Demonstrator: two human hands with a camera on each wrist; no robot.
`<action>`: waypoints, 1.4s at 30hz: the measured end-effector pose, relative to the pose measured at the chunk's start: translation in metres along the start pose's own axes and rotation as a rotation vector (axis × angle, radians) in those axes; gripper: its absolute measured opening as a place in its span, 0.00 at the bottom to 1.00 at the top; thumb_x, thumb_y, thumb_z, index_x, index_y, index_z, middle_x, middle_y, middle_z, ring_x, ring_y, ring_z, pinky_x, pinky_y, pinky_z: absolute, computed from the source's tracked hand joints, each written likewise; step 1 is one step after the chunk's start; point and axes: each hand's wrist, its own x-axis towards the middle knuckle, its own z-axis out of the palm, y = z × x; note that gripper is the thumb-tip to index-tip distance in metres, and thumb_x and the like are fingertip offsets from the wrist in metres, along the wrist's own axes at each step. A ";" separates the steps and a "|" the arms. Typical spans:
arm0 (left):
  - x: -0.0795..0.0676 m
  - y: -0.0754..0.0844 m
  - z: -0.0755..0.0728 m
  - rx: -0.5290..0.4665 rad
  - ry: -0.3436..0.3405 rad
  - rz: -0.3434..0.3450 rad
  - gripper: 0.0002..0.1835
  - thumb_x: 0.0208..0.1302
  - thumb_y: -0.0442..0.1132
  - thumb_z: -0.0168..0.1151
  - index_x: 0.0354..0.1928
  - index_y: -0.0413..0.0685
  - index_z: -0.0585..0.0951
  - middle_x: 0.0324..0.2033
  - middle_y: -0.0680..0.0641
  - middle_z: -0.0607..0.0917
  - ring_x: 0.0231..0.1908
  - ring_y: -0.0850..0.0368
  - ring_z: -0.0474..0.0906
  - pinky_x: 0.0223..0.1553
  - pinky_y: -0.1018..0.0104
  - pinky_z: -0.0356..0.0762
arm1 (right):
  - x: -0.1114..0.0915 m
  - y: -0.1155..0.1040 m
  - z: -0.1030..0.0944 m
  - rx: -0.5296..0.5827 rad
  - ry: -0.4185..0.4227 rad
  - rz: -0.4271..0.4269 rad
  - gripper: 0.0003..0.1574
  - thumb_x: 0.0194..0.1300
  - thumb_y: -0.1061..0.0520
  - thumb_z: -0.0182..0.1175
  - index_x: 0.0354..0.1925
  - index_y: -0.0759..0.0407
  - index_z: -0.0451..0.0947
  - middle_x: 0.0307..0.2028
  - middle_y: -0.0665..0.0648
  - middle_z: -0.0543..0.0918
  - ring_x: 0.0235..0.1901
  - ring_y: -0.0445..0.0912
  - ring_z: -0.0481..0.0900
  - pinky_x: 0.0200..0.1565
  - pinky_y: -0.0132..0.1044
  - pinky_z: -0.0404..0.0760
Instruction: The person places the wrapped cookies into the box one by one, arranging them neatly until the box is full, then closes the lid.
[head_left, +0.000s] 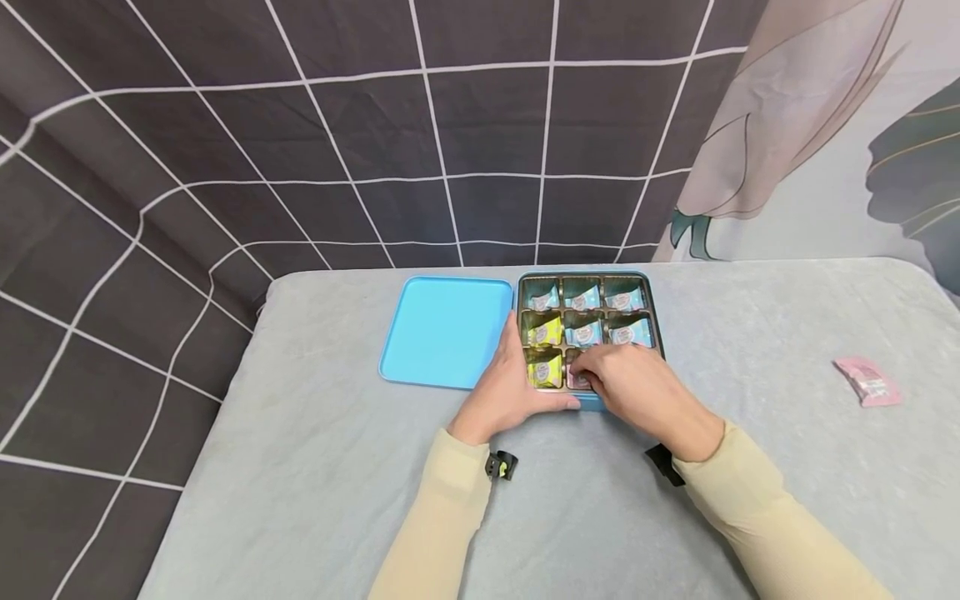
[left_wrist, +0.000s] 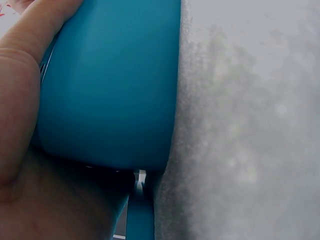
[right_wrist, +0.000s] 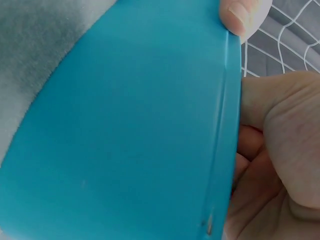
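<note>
A blue tin (head_left: 592, 402) with a gold-coloured divided tray holds wrapped candies in its compartments. My left hand (head_left: 501, 385) rests against its near left corner, fingers along the left side and thumb stretched along the front wall (left_wrist: 110, 90). My right hand (head_left: 637, 385) reaches into the front middle compartment, its fingers pinching a pink wrapped candy (head_left: 579, 381) that they partly hide. In the right wrist view, its curled fingers (right_wrist: 250, 142) are behind the tin's rim. Yellow candies (head_left: 545, 372) sit in the left column; blue candies (head_left: 583, 334) fill several others. The front right compartment is hidden by my right hand.
The blue lid (head_left: 448, 332) lies flat just left of the tin. Another pink wrapped candy (head_left: 870, 382) lies far right on the grey cloth-covered table (head_left: 300, 467). Behind the table hangs a dark curtain (head_left: 487, 125) with white grid lines.
</note>
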 end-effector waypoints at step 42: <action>-0.003 0.002 -0.001 0.004 -0.007 -0.003 0.79 0.43 0.63 0.81 0.80 0.48 0.29 0.80 0.44 0.35 0.77 0.52 0.41 0.72 0.53 0.56 | -0.020 0.020 -0.031 -0.029 0.180 -0.054 0.15 0.59 0.72 0.65 0.42 0.57 0.87 0.37 0.53 0.87 0.38 0.50 0.84 0.34 0.48 0.83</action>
